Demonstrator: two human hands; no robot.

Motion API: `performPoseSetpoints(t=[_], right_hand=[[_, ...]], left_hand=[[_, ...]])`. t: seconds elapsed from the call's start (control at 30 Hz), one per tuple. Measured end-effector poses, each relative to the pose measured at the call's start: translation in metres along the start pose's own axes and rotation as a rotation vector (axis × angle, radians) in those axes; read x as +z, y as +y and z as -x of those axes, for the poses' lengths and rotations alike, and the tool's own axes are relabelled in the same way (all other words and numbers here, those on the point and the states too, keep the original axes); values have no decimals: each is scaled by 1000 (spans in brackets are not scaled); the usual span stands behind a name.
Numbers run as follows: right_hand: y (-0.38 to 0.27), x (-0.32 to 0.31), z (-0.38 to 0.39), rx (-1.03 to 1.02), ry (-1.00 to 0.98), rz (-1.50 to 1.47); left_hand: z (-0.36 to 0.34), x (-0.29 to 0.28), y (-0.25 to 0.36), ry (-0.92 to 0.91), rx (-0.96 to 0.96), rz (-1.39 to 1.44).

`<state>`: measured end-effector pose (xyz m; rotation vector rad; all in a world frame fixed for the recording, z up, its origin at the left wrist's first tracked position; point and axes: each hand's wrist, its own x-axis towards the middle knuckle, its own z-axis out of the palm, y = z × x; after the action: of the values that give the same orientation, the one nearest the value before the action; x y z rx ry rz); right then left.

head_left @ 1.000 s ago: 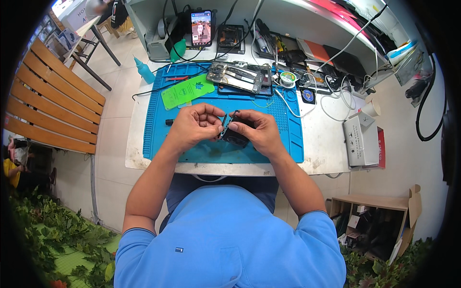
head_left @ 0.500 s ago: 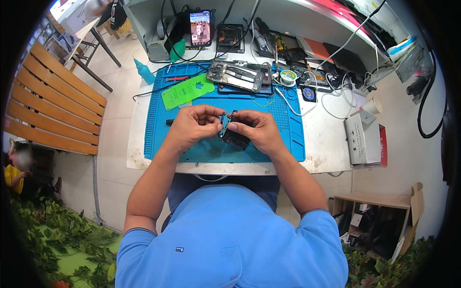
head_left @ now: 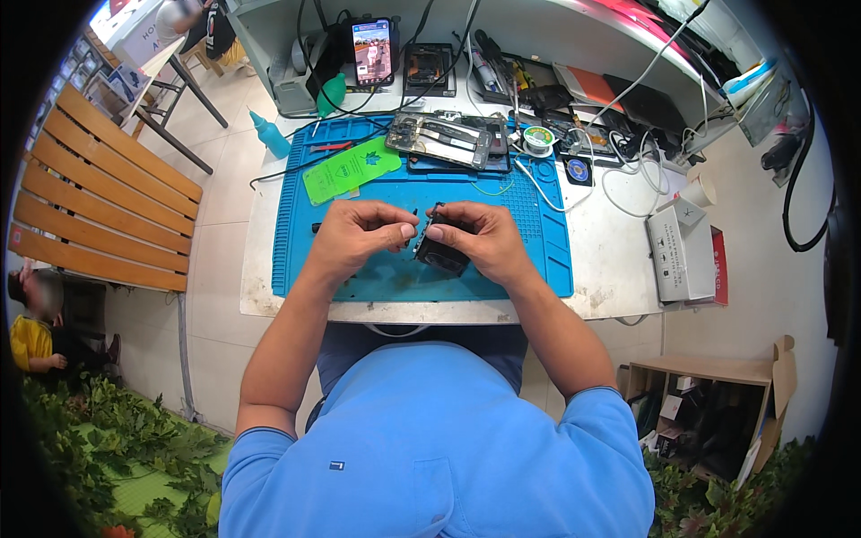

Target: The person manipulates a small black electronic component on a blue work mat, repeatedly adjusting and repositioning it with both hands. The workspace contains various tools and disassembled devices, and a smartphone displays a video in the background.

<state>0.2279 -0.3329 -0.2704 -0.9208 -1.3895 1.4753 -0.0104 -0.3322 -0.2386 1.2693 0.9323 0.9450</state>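
Clearly, the right hand (head_left: 480, 240) gripped the small dark device (head_left: 439, 254) above the worktop's (head_left: 610, 269) near edge; the left hand (head_left: 359, 235), just beside it, pinched a thin tool (head_left: 411, 226) toward its left end.

Lit phone screen (head_left: 371, 49) — white box (head_left: 681, 249)

A white worktable (head_left: 619, 287) stands on a pale tiled floor (head_left: 224, 179) in bright, even light, and everything else lies around it. To its left a slatted wooden bench (head_left: 99, 206) runs along the floor, with green leafy plants (head_left: 99, 448) below the bench and the dark legs of a stool (head_left: 193, 85) beyond it toward the table's far left corner. Behind the table rises a pale shelf unit (head_left: 556, 27), while to the table's lower right an open wooden crate (head_left: 708, 412) sits on the floor beside more greenery (head_left: 717, 502).
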Motion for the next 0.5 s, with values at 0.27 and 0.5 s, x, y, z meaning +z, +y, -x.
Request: performPoseSetpoints(t=[0.27, 0.5], right_hand=[[-1, 1, 1, -5, 8, 51], [-6, 3, 3, -3, 13, 67]], left_hand=[[-2, 2, 7, -39, -92, 3], [-4, 1, 7, -72, -126, 18]])
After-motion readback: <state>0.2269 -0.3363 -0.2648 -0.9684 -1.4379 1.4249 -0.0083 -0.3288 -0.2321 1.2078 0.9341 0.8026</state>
